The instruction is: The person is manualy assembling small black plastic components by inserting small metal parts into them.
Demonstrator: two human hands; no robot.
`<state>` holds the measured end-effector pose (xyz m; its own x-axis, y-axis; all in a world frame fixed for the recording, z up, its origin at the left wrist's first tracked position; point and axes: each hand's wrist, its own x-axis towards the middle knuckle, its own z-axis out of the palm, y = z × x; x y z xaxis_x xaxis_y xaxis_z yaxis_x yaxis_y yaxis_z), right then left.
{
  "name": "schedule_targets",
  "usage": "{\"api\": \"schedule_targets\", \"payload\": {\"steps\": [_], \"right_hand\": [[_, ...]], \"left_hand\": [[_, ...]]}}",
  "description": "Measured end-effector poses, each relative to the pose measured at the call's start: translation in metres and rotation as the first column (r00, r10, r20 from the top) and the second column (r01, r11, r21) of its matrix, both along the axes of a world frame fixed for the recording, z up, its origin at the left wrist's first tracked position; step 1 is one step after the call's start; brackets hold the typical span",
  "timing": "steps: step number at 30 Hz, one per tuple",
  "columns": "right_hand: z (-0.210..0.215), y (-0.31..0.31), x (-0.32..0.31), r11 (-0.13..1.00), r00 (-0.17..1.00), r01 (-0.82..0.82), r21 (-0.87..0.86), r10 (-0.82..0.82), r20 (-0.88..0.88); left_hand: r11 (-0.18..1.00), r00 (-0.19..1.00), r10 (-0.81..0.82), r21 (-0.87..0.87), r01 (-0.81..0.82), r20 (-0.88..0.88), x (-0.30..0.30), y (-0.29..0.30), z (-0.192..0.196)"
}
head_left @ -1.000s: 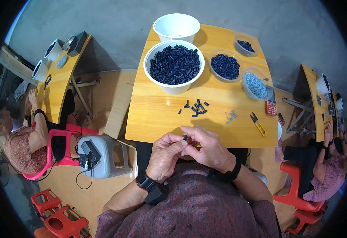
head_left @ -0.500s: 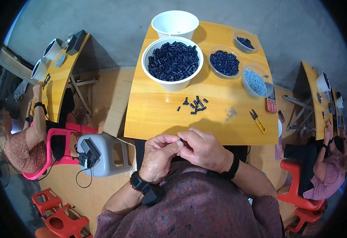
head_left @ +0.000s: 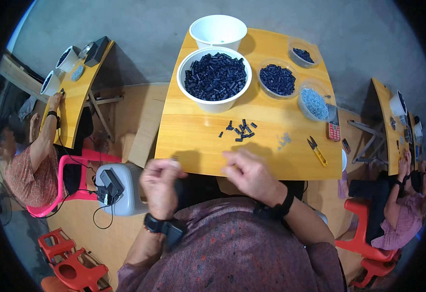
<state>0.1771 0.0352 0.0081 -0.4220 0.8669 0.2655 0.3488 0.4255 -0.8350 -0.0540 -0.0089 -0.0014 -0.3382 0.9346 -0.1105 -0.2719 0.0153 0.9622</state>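
**Hands apart at the table's near edge**

A yellow wooden table (head_left: 198, 141) fills the middle of the head view, with grey floor beyond it. At 12 o'clock on it stands an empty white tub (head_left: 218, 30); just below, touching it, a larger white bowl (head_left: 215, 78) heaped with small black parts. At 1 o'clock sit two clear dishes of the same black pieces, a bigger one (head_left: 277, 79) and a smaller one (head_left: 303, 53) near the far corner, and at 2 o'clock a clear dish of pale metal bits (head_left: 313, 102). A red phone (head_left: 333, 130) lies just beside that dish, and yellow-handled snips (head_left: 316, 150) lie at 3 o'clock near the right edge.

A loose scatter of black parts (head_left: 239, 129) lies at the table's centre, well apart from both hands; a small cluster of metal pins (head_left: 284, 140) lies to its right.

The left hand (head_left: 160, 184) is raised at 7 o'clock, just off the table's near edge, fingers curled together; whether they pinch anything cannot be told through the blur. The right hand (head_left: 246, 174) hovers over the near edge at 6 o'clock, fingers loosely bent and close together, nothing visibly held. Each wrist wears a black band.

Other people work at yellow tables at 9 o'clock (head_left: 79, 92) and 3 o'clock (head_left: 385, 121).
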Motion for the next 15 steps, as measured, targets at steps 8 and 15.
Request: {"api": "schedule_targets", "payload": {"steps": [8,15], "right_hand": [[-0.008,0.026,0.013,0.957,0.902,0.12,0.265,-0.216,0.374],[-0.009,0.021,0.012,0.982,0.975,0.117,0.147,-0.142,0.172]], "left_hand": [[0.911,0.917,0.361,-0.271,-0.31,0.167,-0.1,0.001,-0.088],[0.887,0.896,0.441,-0.131,-0.443,-0.049,-0.09,0.006,-0.085]]}}
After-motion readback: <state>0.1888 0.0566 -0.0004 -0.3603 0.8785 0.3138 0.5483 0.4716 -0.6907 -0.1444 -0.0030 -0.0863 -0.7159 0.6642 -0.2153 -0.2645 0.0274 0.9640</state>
